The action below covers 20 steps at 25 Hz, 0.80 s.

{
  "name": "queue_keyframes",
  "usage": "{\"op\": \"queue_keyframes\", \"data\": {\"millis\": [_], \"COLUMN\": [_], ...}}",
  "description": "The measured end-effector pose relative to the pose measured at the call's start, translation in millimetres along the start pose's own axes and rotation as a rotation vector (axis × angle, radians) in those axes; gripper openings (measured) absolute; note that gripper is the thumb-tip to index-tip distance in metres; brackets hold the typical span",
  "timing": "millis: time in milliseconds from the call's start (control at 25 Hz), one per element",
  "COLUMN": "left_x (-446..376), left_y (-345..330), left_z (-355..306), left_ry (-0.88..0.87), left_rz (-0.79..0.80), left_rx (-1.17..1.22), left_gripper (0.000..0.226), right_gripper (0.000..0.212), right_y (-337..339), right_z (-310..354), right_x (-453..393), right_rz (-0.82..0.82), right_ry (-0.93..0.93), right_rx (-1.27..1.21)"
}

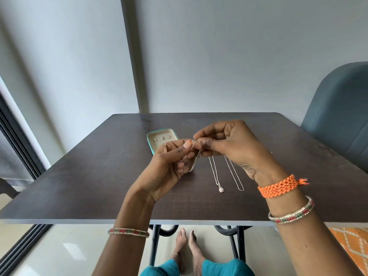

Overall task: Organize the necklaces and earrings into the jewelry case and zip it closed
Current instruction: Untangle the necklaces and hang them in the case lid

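Both hands were raised above the middle of the dark wood-grain desk (79,186), meeting over a thin gold-toned chain (196,154). The left hand (171,166) pinched the chain between thumb and forefinger, its other fingers curled beneath; the right hand (229,148) pinched the same chain at its top, where it arched between the two grips. From there the chain hung as a narrow loop past the left palm.

Two more necklaces lay flat on the desk below the right hand, side by side and apart. The pendant necklace (216,176) was a fine silver chain ending in a small round sparkling pendant toward the near edge. The plain silver chain (235,176) lay just right of it, its upper part hidden by the right hand.

The jewelry case (151,136) sat open toward the far edge, left of centre, teal outside with a cream lining and a row of small tabs inside; the left hand covered its near part.
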<state>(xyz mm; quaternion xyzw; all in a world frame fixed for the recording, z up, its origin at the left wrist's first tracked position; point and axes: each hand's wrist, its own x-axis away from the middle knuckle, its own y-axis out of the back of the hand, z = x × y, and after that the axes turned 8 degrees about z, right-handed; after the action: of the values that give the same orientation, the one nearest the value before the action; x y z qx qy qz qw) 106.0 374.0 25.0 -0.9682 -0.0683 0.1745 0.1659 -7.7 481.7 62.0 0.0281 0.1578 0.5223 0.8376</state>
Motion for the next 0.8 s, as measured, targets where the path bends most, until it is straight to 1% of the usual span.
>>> {"op": "queue_keyframes", "data": {"millis": [160,240,360,400,480,560,600,720,800], "left_x": [-2,-5,-11,-13,-17,-22,-24,-26,-28], "left_y": [-1,-1,-5,-7,-8,-5,-3,-2,-5], "left_z": [-4,-9,-19,-22,-31,-44,-52,-71,-81], "left_ry": [0.035,0.084,0.172,0.176,0.129,0.074,0.067,0.117,0.159], "left_rz": [-0.011,-0.026,-0.066,-0.068,-0.086,-0.090,-0.076,-0.026,0.033], "left_rx": [-0.080,-0.134,-0.227,-0.271,-0.371,-0.493,-0.570,-0.850,-1.048], "left_gripper": [0.021,0.020,0.018,0.017,0.018,0.020,0.020,0.017,0.015], "right_gripper": [0.018,0.016,0.007,0.005,0.005,0.009,0.011,0.013,0.013], "right_y": [7,7,7,7,8,5,4,6,9], "right_z": [-3,-2,0,1,4,4,3,4,10], "right_x": [4,4,1,-1,-4,-6,-7,-8,-6], "right_rz": [0.081,0.094,0.047,0.033,0.028,0.014,-0.018,-0.115,-0.093], "right_ry": [-0.057,-0.051,-0.024,-0.019,-0.019,0.000,0.021,0.078,0.082], "right_rx": [-0.066,-0.042,0.059,0.074,0.070,0.052,0.050,0.052,0.077]}}
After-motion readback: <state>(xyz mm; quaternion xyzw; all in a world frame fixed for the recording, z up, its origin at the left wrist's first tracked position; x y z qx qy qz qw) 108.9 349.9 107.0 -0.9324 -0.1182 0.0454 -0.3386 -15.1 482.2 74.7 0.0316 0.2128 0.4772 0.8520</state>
